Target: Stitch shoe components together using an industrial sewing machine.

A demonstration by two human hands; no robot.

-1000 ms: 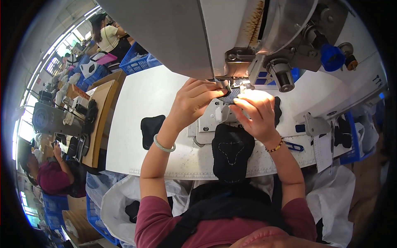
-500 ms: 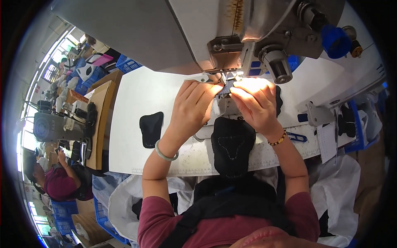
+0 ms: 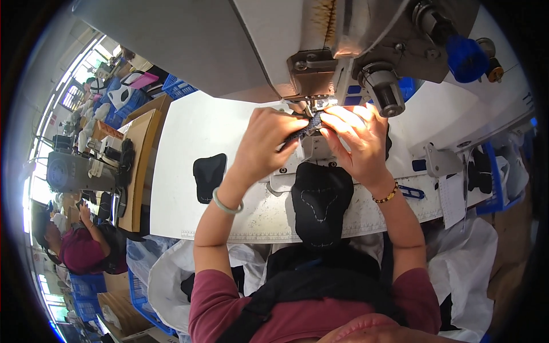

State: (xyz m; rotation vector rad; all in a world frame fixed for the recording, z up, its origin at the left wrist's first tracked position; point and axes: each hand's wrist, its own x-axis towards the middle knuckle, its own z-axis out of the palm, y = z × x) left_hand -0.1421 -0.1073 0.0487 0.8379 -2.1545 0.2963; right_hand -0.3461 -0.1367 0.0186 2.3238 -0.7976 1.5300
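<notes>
The left hand [image 3: 267,137] and right hand [image 3: 361,143] pinch a grey speckled fabric piece [image 3: 314,122] between their fingers, just beneath the sewing machine [image 3: 263,48] head. A white-stitched black pad [image 3: 322,200] reaches the worktop's [image 3: 177,188] front edge.

Grey patterned cloth [image 3: 313,123]: towards one o'clock, largely covered by fingers; its full outline cannot be told.
Left hand [image 3: 269,140]: its own back hides part of its grip.
Right hand [image 3: 360,137]: bleached by glare; whether its fingers pinch or merely press cannot be told.
Sewing machine [image 3: 200,46]: cut off at twelve o'clock; needle too small to make out.
Black piece [image 3: 389,144]: between two and three o'clock, mostly behind the right hand.
Blue tool [image 3: 409,192]: three o'clock, one end hidden by the wrist.
Seated co-worker [image 3: 83,248]: eight o'clock, handled item too small to identify.
</notes>
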